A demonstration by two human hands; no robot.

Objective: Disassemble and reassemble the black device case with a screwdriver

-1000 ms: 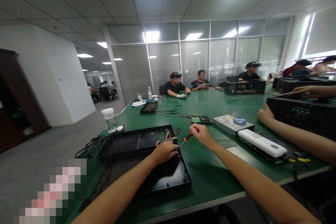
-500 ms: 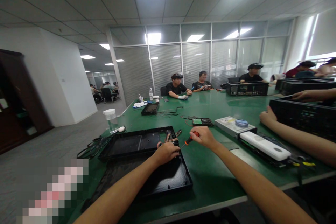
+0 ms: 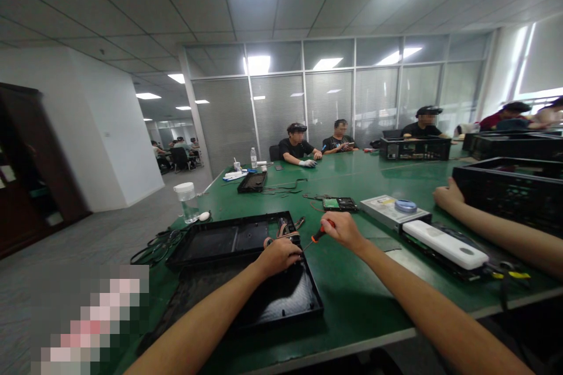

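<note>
My right hand (image 3: pixel 343 229) grips the red and black handle of a screwdriver (image 3: pixel 319 232). The screwdriver's thin shaft slants down to the left, its tip close to my left fingertips. Over the right part of a black plastic panel (image 3: pixel 303 299), the fingers of my left hand (image 3: pixel 280 255) are drawn together; what they pinch is hidden. Just behind that hand, a bundle of striped wires (image 3: pixel 288 235) comes out by a second black frame (image 3: pixel 215 241). Whether the screwdriver's tip touches anything is too small to tell.
A silver drive (image 3: pixel 382 211), a long white device (image 3: pixel 444 244) and a green circuit board (image 3: pixel 338 204) lie to the right and ahead. A lidded water jar (image 3: pixel 186 202) stands left, near black cables (image 3: pixel 158 243). Another person's arm (image 3: pixel 497 220) reaches toward a black computer case (image 3: pixel 514 193).
The screwdriver and my right hand have shifted very slightly. My left hand stays in place. At the right, a neighbour's hand has left the top of the black computer case.
</note>
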